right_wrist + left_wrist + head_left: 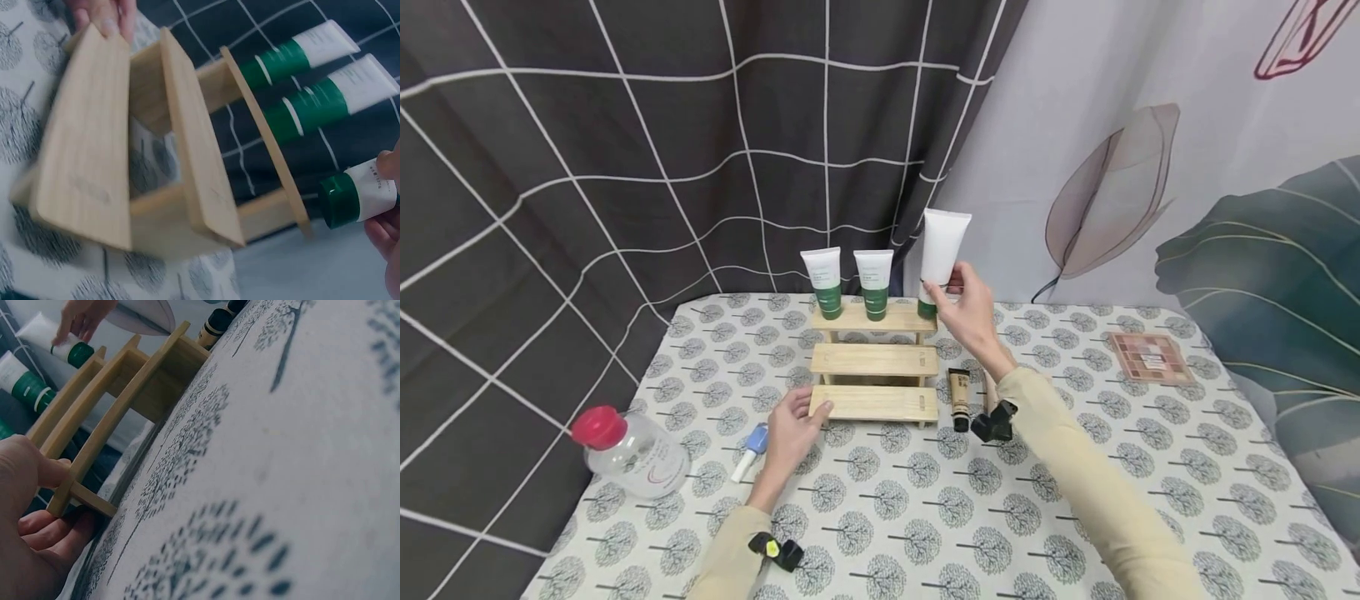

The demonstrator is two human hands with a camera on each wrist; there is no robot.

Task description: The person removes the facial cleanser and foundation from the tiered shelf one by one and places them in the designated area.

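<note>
A three-step wooden stand [874,402] stands on the cloth. My left hand [793,432] grips the left end of its lowest step, thumb on top and fingers curled below, as the left wrist view shows. In my right hand [970,310] is a white squeeze tube [943,242] with a green cap [340,201], pinched between thumb and fingers. I hold it cap down at the right end of the top step; in the right wrist view the cap overlaps nothing of the step. Two smaller green-and-white tubes, one at left [823,282] and one in the middle [875,283], stand upright on that step.
Right of the stand lie a black-and-gold tube [959,398] and a paler item partly hidden by the right wrist strap. A blue-and-white small bottle [752,448] lies by my left hand. Farther out are a red-capped clear bottle [640,454] and a makeup palette [1150,358]. Curtains hang behind.
</note>
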